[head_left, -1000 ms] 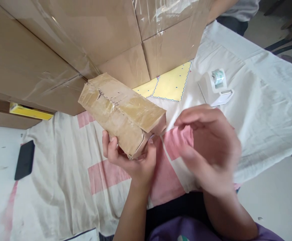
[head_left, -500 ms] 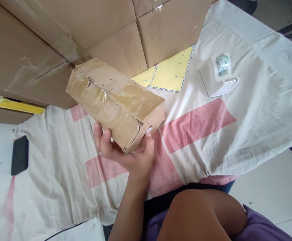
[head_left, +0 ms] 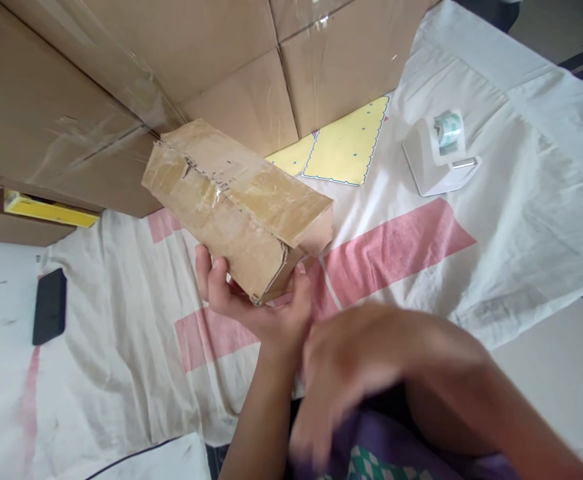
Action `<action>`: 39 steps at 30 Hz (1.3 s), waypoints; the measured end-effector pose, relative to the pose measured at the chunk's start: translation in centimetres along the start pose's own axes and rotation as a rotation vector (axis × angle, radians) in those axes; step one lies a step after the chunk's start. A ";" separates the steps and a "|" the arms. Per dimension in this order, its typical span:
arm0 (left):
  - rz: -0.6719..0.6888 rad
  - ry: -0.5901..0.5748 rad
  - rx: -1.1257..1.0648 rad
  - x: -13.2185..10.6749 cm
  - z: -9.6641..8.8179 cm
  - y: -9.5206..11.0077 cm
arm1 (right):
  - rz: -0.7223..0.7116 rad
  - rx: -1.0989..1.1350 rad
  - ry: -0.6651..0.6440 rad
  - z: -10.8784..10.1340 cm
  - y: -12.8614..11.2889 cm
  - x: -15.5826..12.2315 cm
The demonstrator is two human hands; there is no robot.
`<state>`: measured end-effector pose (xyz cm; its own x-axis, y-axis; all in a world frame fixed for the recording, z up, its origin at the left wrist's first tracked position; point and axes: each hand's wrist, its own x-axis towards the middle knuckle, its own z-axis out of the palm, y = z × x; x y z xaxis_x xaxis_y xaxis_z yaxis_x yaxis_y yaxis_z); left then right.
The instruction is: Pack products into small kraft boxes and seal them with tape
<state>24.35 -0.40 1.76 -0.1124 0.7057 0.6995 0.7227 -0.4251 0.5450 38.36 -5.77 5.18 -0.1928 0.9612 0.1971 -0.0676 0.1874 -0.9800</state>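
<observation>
My left hand grips the near end of a long brown cardboard box. Its thumb lies at the end face and its fingers wrap the left side and underside. Glossy brown tape covers the worn box, which is tilted above the cloth. Smeared by motion, my right hand hangs over my lap, close to the left wrist and apart from the box. Its fingers point down and are too blurred to show whether they hold anything.
Large taped cartons stand behind. A yellow sheet leans against them. A white tape dispenser sits right on the pink-and-white cloth. At left lie a dark phone and a yellow box.
My right hand has come into view from the lower right, over my lap. The left hand keeps its hold on the cardboard box. The whole view has shifted slightly.
</observation>
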 end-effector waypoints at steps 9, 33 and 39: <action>0.087 -0.005 -0.005 0.0 -0.1 -1.0 | 0.177 -0.426 0.151 -2.2 0.6 3.7; -0.162 -0.069 -0.280 -2.1 1.2 -2.2 | 0.086 -0.667 0.253 -0.5 3.5 3.7; 0.069 -0.070 -0.452 -0.4 3.5 1.5 | -0.044 -0.645 0.523 -3.6 -0.3 -0.3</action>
<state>27.90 0.64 0.67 -0.0167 0.6970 0.7169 0.3549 -0.6662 0.6559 41.96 -5.43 5.31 0.2878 0.8902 0.3530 0.5405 0.1533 -0.8273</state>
